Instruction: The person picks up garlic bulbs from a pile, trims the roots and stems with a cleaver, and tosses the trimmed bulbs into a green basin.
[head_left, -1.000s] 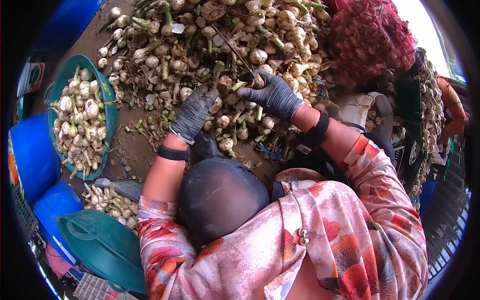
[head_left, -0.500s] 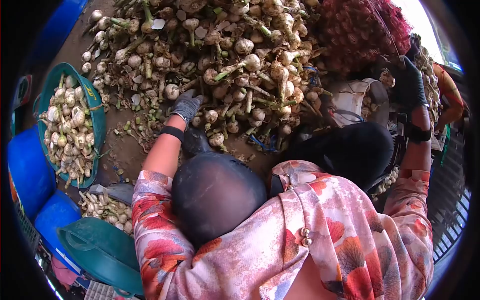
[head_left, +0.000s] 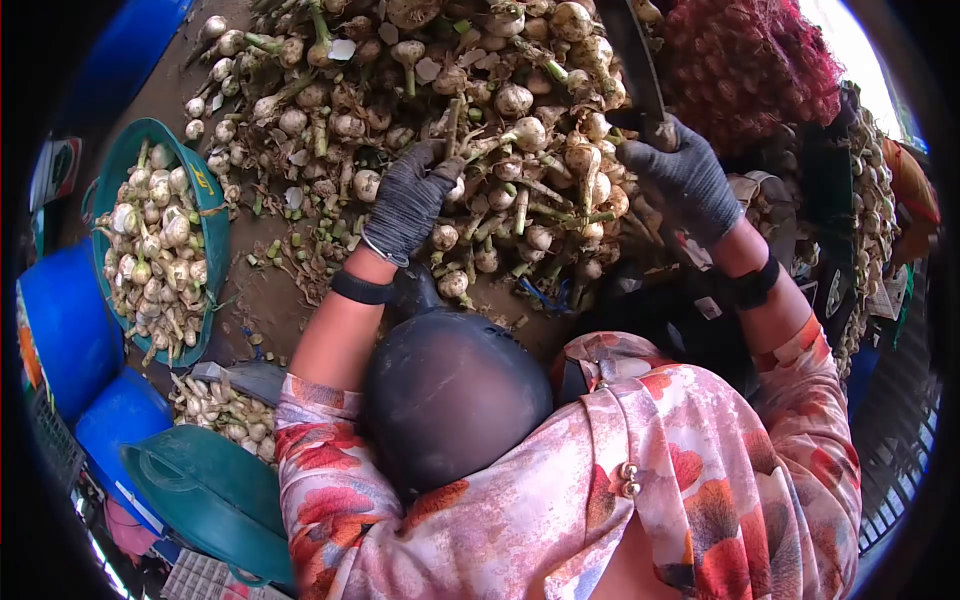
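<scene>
Garlic bulbs (head_left: 514, 100) lie in a loose heap on the ground (head_left: 165, 95), spread between the rim of the green basin (head_left: 217, 235) on my left and the red net sack (head_left: 745, 75) at the far right. What worries me most is the knife (head_left: 637, 65): if I brought its blade in low while the thumb of my left hand (head_left: 405, 205) sat so near the stalk (head_left: 453, 128), a slip could go through the glove and into a fingertip. Dirt or damp on the stalk might let it twist in my grip and throw the cut off, and leaning hard on the near edge of the heap could send bulbs rolling over the ground towards my knee. As for the fingers, on the left my thumb and fingertips pinch the stalk, which stands up out of them, the other fingers curled in; I cannot tell whether a bulb hangs beneath. My right hand (head_left: 692, 185) is well apart from it, beside the sack, fingers folded round the knife's handle, the blade pointing away towards the far edge of the heap. Which way its sharp side faces, I cannot tell.
</scene>
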